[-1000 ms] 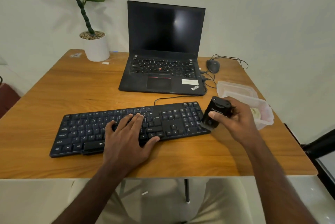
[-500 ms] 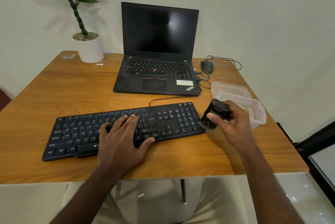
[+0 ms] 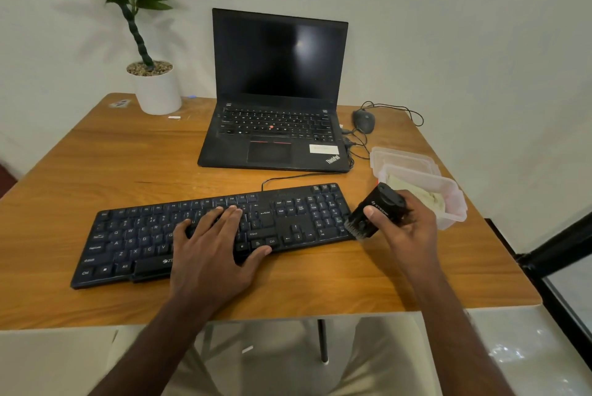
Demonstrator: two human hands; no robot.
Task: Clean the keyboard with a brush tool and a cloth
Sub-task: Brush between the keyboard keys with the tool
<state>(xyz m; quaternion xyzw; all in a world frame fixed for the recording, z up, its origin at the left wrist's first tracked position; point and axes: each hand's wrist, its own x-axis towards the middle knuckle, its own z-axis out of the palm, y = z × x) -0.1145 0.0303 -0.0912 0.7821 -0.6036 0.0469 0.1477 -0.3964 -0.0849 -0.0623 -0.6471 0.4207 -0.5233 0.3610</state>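
A black wired keyboard (image 3: pixel 288 219) lies across the wooden table (image 3: pixel 96 171). My left hand (image 3: pixel 214 254) rests flat on its middle keys, fingers spread, holding the keyboard down. My right hand (image 3: pixel 407 229) grips a black brush tool (image 3: pixel 374 213), tilted so its bristles touch the keyboard's right edge by the number pad. A pale cloth (image 3: pixel 419 193) lies inside a clear plastic tub (image 3: pixel 455 213) just right of the brush.
An open black laptop (image 3: pixel 275 100) stands behind the keyboard. A wired mouse (image 3: pixel 363 120) lies to its right with loose cables. A potted plant (image 3: pixel 157 88) in a white pot stands at the back left. A second clear tub (image 3: pixel 400 155) sits behind the first.
The view shifted a little. The brush in my right hand has tipped down, so its bristles now meet the keyboard's right edge. My left hand stays on the keys.
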